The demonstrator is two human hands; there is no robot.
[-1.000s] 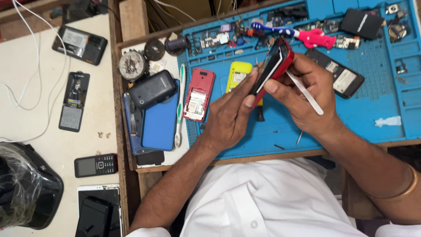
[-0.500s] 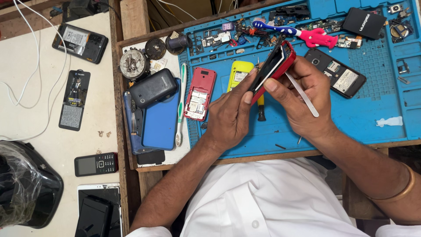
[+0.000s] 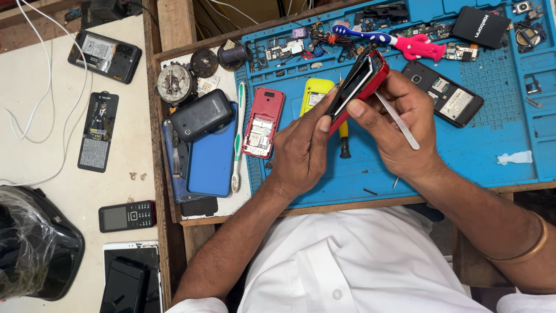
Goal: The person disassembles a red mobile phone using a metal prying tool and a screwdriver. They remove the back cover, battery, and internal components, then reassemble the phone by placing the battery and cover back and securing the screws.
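Both of my hands hold a red mobile phone (image 3: 360,83) tilted on its edge above the blue work mat (image 3: 480,145). My left hand (image 3: 304,148) grips its lower end with the thumb pressed along the side. My right hand (image 3: 394,130) clasps the other side and also holds a thin white pry stick (image 3: 398,120) between its fingers. Under the phone lie a yellow phone shell (image 3: 314,93) and a black-tipped screwdriver (image 3: 344,139). A red phone back with its inside showing (image 3: 262,123) lies just left of my left hand.
A black opened phone (image 3: 449,95), a pink and blue toothbrush (image 3: 399,40), circuit boards and a black battery (image 3: 480,26) lie on the mat. A stack of phones (image 3: 202,145) and a white-green toothbrush (image 3: 238,139) sit at its left. More phones (image 3: 98,132) lie on the white table.
The red phone has turned slightly in my hands, and my left thumb has slid along its edge. Nothing else has moved.
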